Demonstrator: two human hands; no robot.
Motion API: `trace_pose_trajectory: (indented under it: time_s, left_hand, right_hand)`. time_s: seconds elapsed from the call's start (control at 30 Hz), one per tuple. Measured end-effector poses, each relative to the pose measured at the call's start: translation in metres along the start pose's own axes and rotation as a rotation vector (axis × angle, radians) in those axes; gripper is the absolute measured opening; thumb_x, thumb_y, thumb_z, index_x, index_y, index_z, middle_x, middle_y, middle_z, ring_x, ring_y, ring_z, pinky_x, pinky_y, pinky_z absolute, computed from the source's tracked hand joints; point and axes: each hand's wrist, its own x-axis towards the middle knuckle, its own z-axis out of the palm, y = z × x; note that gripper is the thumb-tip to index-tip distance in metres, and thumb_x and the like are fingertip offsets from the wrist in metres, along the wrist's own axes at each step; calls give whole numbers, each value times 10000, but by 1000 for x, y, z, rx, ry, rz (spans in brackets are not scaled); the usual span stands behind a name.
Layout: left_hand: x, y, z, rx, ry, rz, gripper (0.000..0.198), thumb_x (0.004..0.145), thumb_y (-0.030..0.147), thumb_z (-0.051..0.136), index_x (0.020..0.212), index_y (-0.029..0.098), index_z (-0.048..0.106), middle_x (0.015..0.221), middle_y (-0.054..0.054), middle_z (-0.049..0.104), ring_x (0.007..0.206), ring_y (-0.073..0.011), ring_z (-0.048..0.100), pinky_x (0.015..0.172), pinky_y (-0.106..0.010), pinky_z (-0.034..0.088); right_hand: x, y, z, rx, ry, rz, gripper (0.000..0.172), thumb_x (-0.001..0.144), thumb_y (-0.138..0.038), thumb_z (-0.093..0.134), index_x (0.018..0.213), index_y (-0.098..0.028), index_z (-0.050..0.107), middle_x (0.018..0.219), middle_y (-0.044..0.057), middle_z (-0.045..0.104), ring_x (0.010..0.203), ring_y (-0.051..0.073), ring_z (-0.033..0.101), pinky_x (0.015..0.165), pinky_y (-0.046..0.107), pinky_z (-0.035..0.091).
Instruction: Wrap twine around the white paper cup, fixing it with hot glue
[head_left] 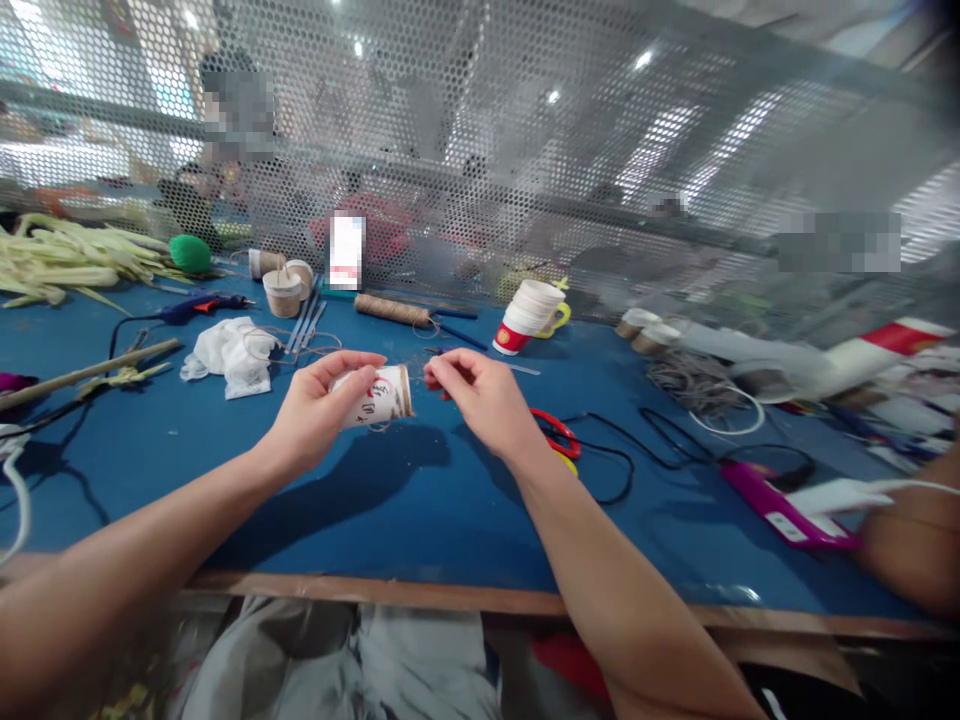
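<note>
The cup [386, 394] was held sideways above the table [360, 545] by the left hand [324, 400], apparently so that its brown-banded end was turned toward the right hand [484, 398], narrowly bunched; whether anything was pinched could not be told. Twine [391, 309] was laid behind.

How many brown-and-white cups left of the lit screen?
3: cup on its side, back left; upright cup in front; third cup partly hidden behind. More may be hidden.

1 wht paper cup w/ blk lettering [388, 396], 3 brn/wht cups [282, 296] back L, 1 brn twine roll [391, 310], 1 grn ball [190, 254].
</note>
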Motion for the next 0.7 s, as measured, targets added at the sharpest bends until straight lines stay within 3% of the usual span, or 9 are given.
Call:
trace_pose_trajectory:
  time_s: [0.1,0.2,0.47,0.7]
  left_hand:
    - [1,-2,-1,98,1,73,286,702,322,659,898,115,629,709,-21,639,564,-90,570,508,-180,445]
    - [1,-4,-2,191,-5,152,272,725,326,631,903,121,631,747,-24,641,592,-91,560,533,-187,442]
    - [-1,-4,-2,312,-37,222,244,762,305,577,915,120,620,775,-32,646,608,-100,558,556,-199,445]
    - [-2,-4,-2,402,-49,292,219,792,281,538,928,128,616,816,-42,653,628,-106,568,564,-201,454]
  right_hand:
    - [-7,-11,-4,-29,-144,-89,212,766,-361,561,758,-154,605,717,29,624,627,119,539,596,261,433]
    - [-11,-16,-3,-23,-250,-66,183,717,-331,611,766,-156,593,720,18,614,614,110,527,584,251,432]
    - [-12,-13,4,-21,-225,-42,98,703,-244,587,696,-169,524,665,-15,554,581,92,485,569,239,404]
    - [-13,-15,3,10,-250,-34,122,704,-273,591,703,-166,532,650,-22,525,566,86,458,543,232,376]
